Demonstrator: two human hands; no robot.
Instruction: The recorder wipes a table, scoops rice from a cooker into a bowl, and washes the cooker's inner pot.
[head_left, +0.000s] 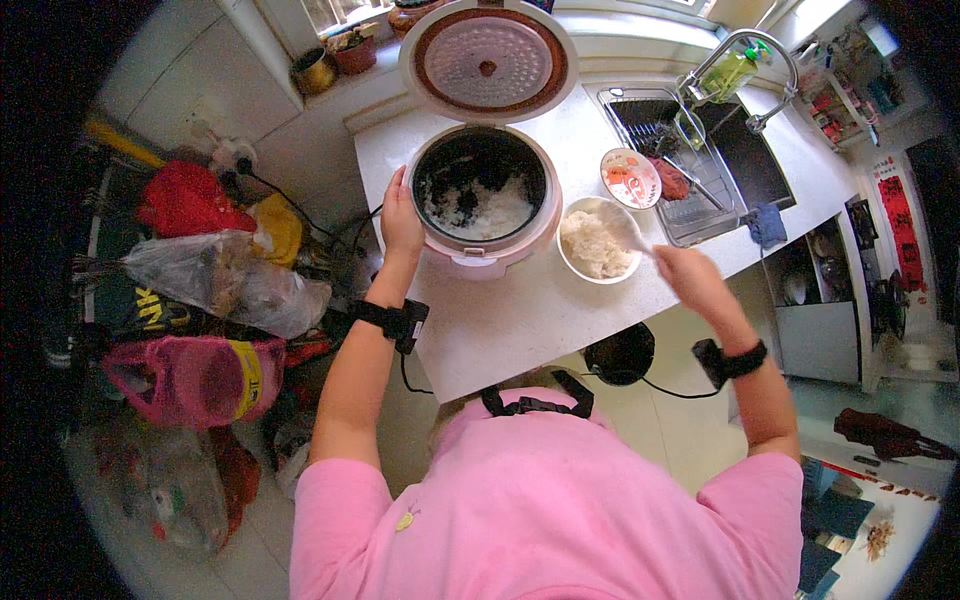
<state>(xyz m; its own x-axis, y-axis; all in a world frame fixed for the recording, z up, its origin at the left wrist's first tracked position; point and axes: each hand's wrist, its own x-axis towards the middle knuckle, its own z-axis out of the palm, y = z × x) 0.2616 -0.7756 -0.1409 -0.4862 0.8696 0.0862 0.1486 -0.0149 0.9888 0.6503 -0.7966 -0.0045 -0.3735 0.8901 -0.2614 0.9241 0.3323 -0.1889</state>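
An electric rice cooker (517, 251) stands on the white countertop with its lid (487, 60) raised. Some cooked rice (487, 210) lies in its dark inner pot (480, 154). My left hand (401, 221) rests against the cooker's left side, fingers along the rim. To the right of the cooker is a white bowl (592, 277) heaped with cooked rice (592, 244). In my right hand (694, 277) is the handle of a pale rice paddle (634, 236); its blade is at the rice in the bowl, slightly blurred.
A patterned bowl (628, 178) sits behind the rice bowl, beside a wire drying rack (694, 202) over the sink (750, 157). A curved faucet (787, 75) rises at the back right. Plastic bags (225, 277) are piled left of the countertop (480, 330). A black bin (620, 352) stands below its front edge.
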